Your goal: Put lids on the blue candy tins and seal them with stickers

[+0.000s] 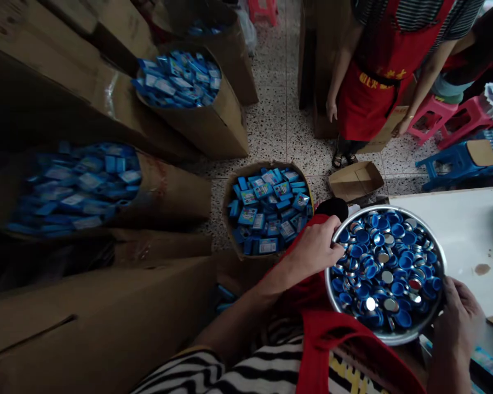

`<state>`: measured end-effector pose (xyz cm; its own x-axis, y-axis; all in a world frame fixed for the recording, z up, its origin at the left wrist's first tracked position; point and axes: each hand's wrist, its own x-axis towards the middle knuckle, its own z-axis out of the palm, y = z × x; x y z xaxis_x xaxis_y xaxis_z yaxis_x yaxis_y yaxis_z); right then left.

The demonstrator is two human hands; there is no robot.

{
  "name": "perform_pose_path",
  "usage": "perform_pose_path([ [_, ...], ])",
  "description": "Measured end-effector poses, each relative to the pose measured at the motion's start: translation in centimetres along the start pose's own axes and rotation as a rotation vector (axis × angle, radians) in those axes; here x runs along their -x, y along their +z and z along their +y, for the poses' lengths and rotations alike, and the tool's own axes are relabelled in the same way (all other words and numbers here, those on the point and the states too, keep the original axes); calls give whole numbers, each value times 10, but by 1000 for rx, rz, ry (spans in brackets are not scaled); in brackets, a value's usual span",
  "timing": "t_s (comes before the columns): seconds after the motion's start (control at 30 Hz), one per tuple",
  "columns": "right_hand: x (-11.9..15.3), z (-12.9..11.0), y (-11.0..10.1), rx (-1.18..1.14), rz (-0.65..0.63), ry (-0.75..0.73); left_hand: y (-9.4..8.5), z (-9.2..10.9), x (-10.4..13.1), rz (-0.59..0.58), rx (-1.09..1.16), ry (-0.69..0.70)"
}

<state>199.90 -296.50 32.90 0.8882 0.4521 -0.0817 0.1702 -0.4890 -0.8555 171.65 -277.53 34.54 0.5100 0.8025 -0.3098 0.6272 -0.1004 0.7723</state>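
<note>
Between my two hands is a round metal basin [444, 257], full of small round caps [380, 262] with blue insides and shiny silver outsides. My left hand [318, 243] grips the basin's rim at its upper left, thumb over the edge. On the opposite side, my right hand [462, 309] is closed on the rim at the lower right; its fingers under the basin are hidden. The basin is close in front of my red apron [316, 350], beside the white table.
A drum of blue boxed packets [267, 210] stands left of the basin. More cardboard drums [197, 123] with blue packets line the left. A white table [468, 219] is at right. Ahead, a person in a red apron [373, 87] stands near an open cardboard tray [355, 180] and stools [456, 164].
</note>
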Motion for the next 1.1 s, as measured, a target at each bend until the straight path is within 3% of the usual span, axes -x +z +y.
perform_pose_path([
  [0.13, -30, -52, 64, 22, -41, 1, -36, -29, -57, 47, 104, -17],
  [0.2, -53, -73, 107, 47, -149, -49, -61, -54, -88, 89, 157, -38],
  [0.27, -81, -94, 164, 61, -309, -80, -92, -86, -123, 142, 193, -69],
  [0.37, -133, -128, 282, 74, -580, -102, -147, -147, -183, 242, 234, -164],
  [0.53, -216, -201, 527, 303, -898, -242, -237, -253, -293, 335, 329, -496],
  [0.6, -236, -231, 609, 367, -998, -260, -270, -279, -329, 363, 371, -628],
  [0.67, -248, -261, 671, 393, -1074, -218, -306, -293, -360, 388, 413, -723],
  [0.73, -256, -291, 713, 393, -1114, -147, -346, -299, -385, 385, 447, -771],
  [0.83, -266, -342, 757, 375, -1127, -53, -411, -297, -420, 346, 481, -785],
  [0.97, -284, -419, 814, 333, -1118, -75, -506, -291, -471, 360, 464, -725],
  [1.1, -312, -487, 894, 254, -1104, -115, -607, -298, -551, 433, 292, -662],
])
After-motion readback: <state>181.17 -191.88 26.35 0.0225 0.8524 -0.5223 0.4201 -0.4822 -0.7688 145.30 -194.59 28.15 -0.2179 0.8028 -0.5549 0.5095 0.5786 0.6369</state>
